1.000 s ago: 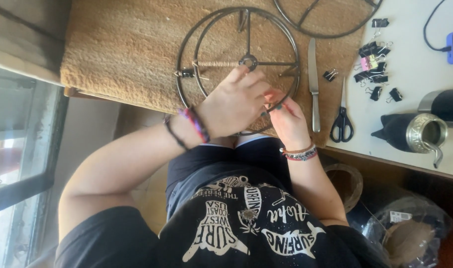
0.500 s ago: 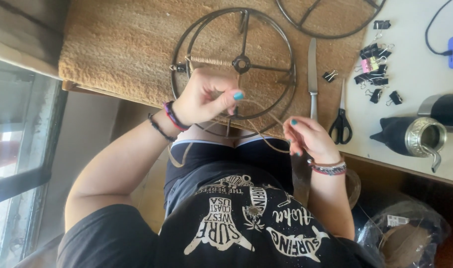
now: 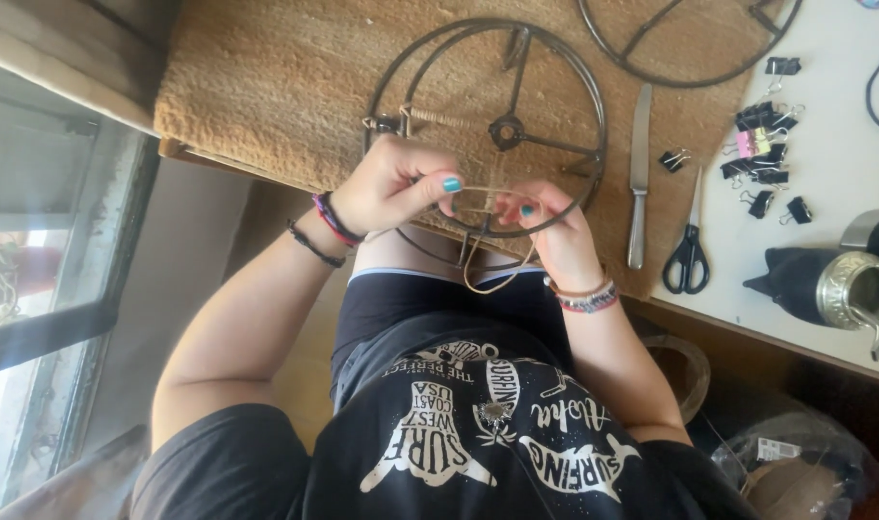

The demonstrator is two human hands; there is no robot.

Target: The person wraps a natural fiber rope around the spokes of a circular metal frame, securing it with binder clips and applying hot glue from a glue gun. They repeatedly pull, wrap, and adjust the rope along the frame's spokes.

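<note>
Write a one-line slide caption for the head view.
Both hands wind tan cord on a round wire frame over a woven mat.

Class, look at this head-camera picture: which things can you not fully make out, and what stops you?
- Second dark metal ring frame: cut off by the top edge.
- Thin tan cord: its grip point is hidden between the left hand and right hand.
- Black cable: runs off the right edge.

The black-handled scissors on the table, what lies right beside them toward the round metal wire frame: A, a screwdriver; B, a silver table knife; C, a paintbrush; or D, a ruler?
B: a silver table knife lies lengthwise between the black-handled scissors and the round metal wire frame.
</note>
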